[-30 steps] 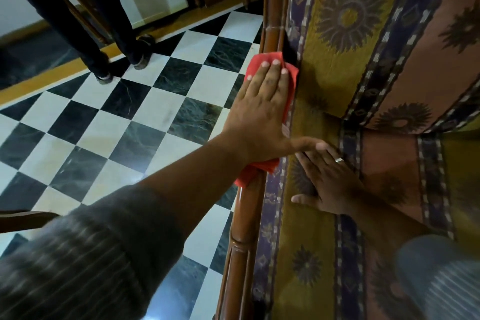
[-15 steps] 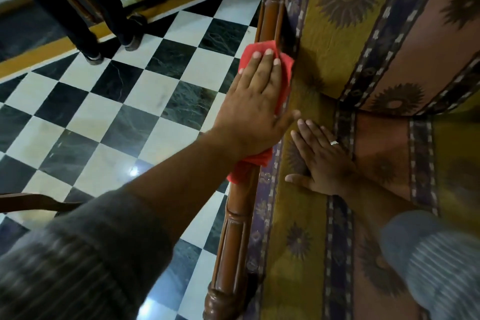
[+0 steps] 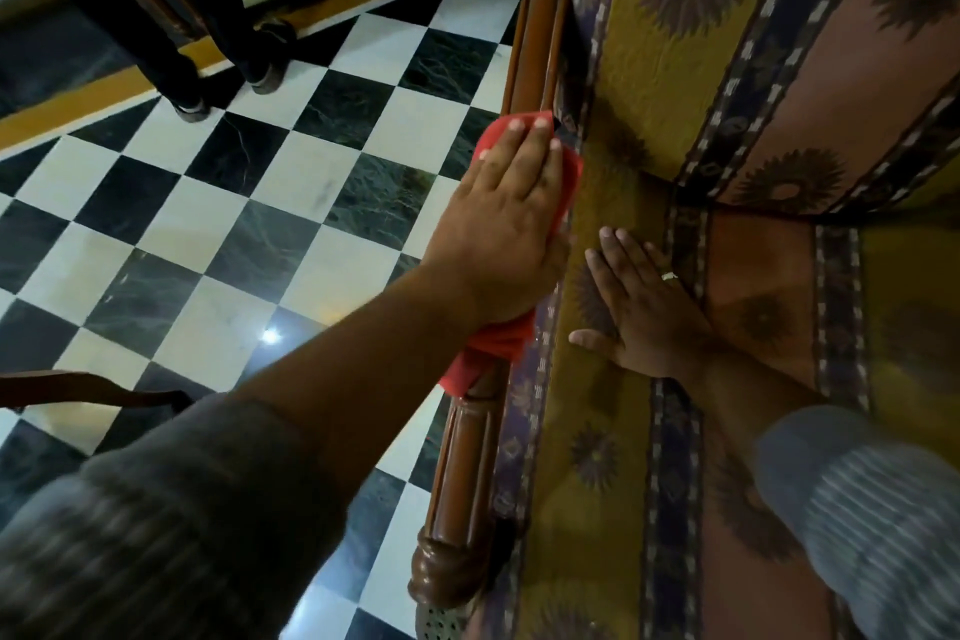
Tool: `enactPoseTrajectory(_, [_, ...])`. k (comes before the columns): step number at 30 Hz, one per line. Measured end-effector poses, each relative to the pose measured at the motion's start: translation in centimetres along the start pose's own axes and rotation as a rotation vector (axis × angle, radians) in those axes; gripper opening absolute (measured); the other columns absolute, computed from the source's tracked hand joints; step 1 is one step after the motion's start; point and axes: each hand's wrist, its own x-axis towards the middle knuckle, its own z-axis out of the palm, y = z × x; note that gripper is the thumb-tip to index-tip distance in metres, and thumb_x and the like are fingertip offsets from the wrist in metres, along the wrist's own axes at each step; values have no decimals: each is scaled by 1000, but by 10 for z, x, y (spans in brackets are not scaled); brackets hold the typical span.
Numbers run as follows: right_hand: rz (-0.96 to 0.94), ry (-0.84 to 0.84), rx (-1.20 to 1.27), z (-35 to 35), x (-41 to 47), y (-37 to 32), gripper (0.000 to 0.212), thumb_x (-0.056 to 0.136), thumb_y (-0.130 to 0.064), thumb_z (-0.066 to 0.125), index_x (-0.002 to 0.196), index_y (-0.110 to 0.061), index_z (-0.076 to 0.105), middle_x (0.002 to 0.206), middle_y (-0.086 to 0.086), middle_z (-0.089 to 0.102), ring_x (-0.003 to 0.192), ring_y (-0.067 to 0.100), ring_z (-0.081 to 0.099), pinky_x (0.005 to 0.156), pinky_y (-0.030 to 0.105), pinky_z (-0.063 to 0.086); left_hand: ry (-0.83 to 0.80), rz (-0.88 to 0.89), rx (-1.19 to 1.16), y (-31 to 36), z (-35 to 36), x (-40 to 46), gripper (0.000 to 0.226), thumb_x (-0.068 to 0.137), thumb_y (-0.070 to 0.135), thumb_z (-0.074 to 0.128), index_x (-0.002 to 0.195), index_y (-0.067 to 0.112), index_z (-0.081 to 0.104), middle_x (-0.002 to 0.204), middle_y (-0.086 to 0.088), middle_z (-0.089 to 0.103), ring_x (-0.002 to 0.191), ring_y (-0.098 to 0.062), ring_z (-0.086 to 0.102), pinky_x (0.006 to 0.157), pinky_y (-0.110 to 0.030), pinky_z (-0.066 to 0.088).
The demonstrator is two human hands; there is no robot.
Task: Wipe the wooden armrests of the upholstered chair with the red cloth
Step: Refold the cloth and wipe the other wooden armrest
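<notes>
The red cloth (image 3: 570, 174) lies over the brown wooden armrest (image 3: 462, 473) on the left side of the upholstered chair (image 3: 587, 483). My left hand (image 3: 509, 224) presses flat on the cloth with its fingers pointing toward the chair back, and a bunch of cloth hangs out below my wrist. On the yellow patterned seat beside the armrest, my right hand (image 3: 644, 307) rests flat, palm down and fingers spread, with a ring on one finger. The armrest's rounded front knob shows near the bottom of the view.
A black and white checkered floor (image 3: 260, 234) lies left of the chair. A person's legs in dark trousers and shoes (image 3: 218, 42) stand at the far left beside wooden furniture legs. Part of another wooden piece (image 3: 78, 387) juts in at the left edge.
My left hand has slid the cloth a little along the armrest toward its front end. The view has tilted down, so the front knob shows. My right hand stays on the seat.
</notes>
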Motion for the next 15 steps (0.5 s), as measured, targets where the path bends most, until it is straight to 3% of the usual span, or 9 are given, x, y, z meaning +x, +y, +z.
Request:
enactPoseTrajectory(10, [230, -38, 107, -3, -59, -62, 88, 95, -66, 19, 154, -2, 22, 163, 25, 16, 152, 39, 15, 122, 57, 16, 83, -32, -144, 42, 30, -124, 68, 103, 47, 30, 155, 13, 2, 166, -8, -3, 154, -29, -9, 122, -46, -3])
enactPoseTrajectory(15, [358, 0, 261, -9, -101, -113, 80, 96, -59, 26, 150, 0, 34, 159, 25, 27, 147, 43, 28, 118, 58, 25, -39, -11, -116, 55, 33, -164, 77, 100, 62, 15, 158, 13, 1, 167, -8, -7, 153, -24, -17, 125, -48, -2])
